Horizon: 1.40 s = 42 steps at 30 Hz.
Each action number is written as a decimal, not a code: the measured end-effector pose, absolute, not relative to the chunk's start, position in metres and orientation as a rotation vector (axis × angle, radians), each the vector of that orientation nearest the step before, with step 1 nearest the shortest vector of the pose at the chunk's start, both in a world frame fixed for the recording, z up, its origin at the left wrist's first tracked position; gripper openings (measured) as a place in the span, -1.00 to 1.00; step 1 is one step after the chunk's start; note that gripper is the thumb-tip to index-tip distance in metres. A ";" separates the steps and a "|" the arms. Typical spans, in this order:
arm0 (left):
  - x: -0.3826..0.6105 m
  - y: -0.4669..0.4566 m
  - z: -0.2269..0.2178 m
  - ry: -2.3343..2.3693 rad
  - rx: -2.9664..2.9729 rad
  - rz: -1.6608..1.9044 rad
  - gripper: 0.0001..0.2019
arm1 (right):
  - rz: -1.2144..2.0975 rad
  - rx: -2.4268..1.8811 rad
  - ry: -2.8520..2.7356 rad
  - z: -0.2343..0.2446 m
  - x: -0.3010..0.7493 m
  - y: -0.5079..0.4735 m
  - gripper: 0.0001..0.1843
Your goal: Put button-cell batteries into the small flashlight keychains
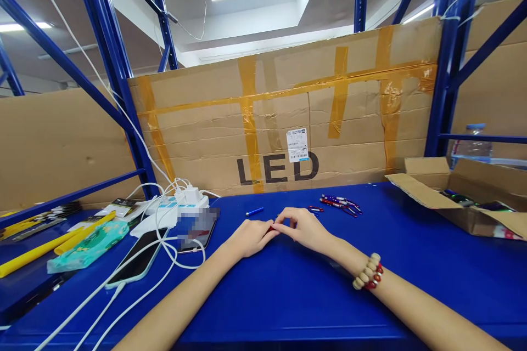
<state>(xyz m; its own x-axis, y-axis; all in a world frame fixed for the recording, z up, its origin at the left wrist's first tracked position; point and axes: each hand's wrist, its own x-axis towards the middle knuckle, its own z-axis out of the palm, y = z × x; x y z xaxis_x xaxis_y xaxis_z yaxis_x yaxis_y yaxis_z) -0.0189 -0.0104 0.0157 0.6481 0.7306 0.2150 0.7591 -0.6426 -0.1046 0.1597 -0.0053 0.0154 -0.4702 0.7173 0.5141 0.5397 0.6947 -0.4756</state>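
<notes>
My left hand [251, 237] and my right hand [302, 226] meet at their fingertips above the blue tabletop [263, 296]. Both are closed in a pinch around a small red piece [272, 227]; the fingers hide most of it, so its kind does not show. Just beyond my left hand lies a short blue tube [254, 211]. A red carabiner clip [315, 209] rests past my right hand. Farther right is a small pile of slim red and blue tubes with carabiner clips [341, 204]. Beaded bracelets [369, 272] circle my right wrist.
At left, white cables [168, 249] loop over two phones, one of them a light-cased phone [138, 258], and a power strip [187, 200]. Yellow rods [61, 244] and a green packet [93, 245] lie farther left. An open cardboard box [461, 214] stands right. Cardboard [206, 148] walls the back.
</notes>
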 end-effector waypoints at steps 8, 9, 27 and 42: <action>-0.021 -0.009 0.017 -1.263 -2.621 -0.240 -0.60 | 0.188 -1.230 -2.127 0.007 0.176 0.010 -0.71; -0.021 -0.009 0.017 -1.277 -2.618 -0.248 -0.60 | 0.174 -1.223 -2.164 0.004 0.178 0.013 -0.68; -0.024 -0.007 0.017 -1.288 -2.604 -0.267 -0.58 | 0.191 -1.221 -2.363 0.005 0.169 0.000 -0.49; -0.022 -0.007 0.016 -1.220 -2.640 -0.224 -0.60 | 0.261 -1.213 -2.316 0.017 0.166 -0.006 -0.63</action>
